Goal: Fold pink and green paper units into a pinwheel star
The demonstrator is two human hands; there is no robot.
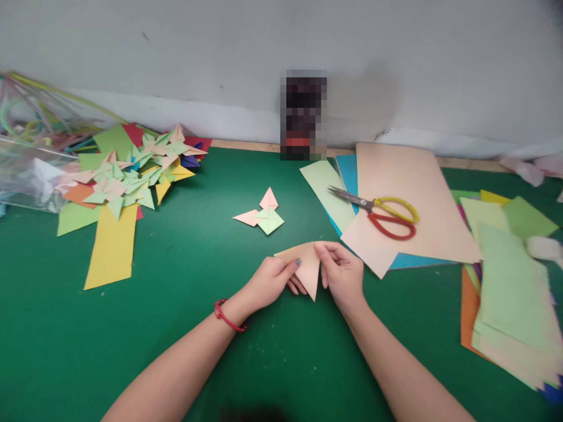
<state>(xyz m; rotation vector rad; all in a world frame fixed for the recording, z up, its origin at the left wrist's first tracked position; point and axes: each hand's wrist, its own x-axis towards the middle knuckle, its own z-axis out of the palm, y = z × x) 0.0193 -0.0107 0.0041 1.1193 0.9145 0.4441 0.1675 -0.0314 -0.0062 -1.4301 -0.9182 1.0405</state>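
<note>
Between my hands is a pale peach sheet of paper (309, 271), folded into a triangle whose point faces me. My left hand (275, 280) pinches its left side, thumb on top and fingers beneath. At the upper right corner, my right hand (342, 271) grips the paper between thumb and fingers. Just beyond lies a small folded paper piece (269, 221) on the green table (197, 328), with two peach points and a green square part. Scissors (367, 204) with one yellow and one red handle rest on peach sheets to the right.
A heap of folded paper stars (127, 176) sits at the back left, beside a clear plastic bag (26, 176). Large peach card (413, 176) lies at the back right. Stacked green sheets (512, 287) are at the far right. A blurred dark object (302, 111) stands against the wall.
</note>
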